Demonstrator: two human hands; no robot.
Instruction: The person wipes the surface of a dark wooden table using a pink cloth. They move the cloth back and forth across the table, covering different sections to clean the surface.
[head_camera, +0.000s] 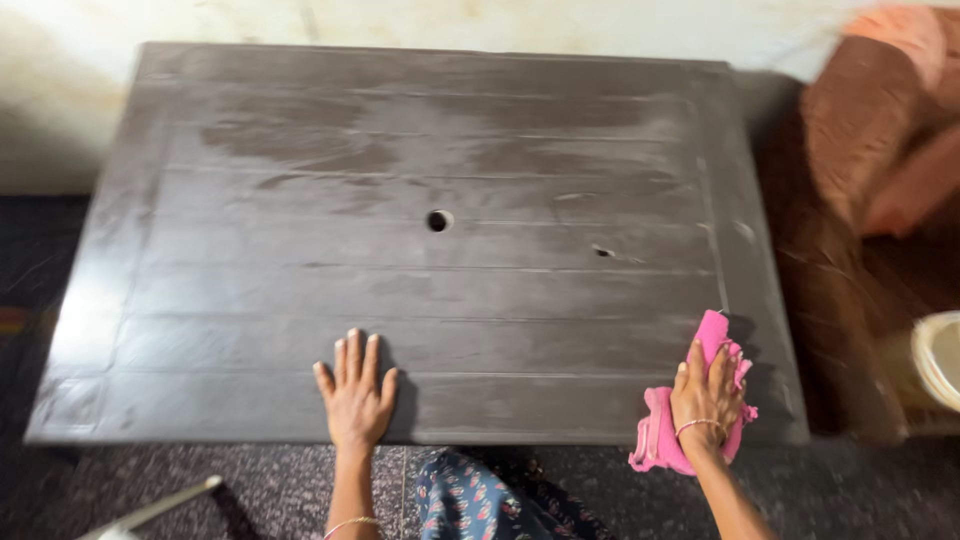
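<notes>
A dark brown slatted plastic table (420, 180) with a small round hole (439, 220) in its middle fills the view. My left hand (355, 392) lies flat, fingers spread, on the table's near edge and holds nothing. My right hand (707, 398) presses on a pink cloth (665, 440) at the table's near right corner; the cloth hangs partly over the edge. Wet streaks show across the far slats.
A pale wall runs behind the table. An orange-brown cushioned seat (880, 130) stands at the right, with a cream rounded container (940, 355) below it. A thin grey rod (150, 510) lies on the speckled floor at the lower left.
</notes>
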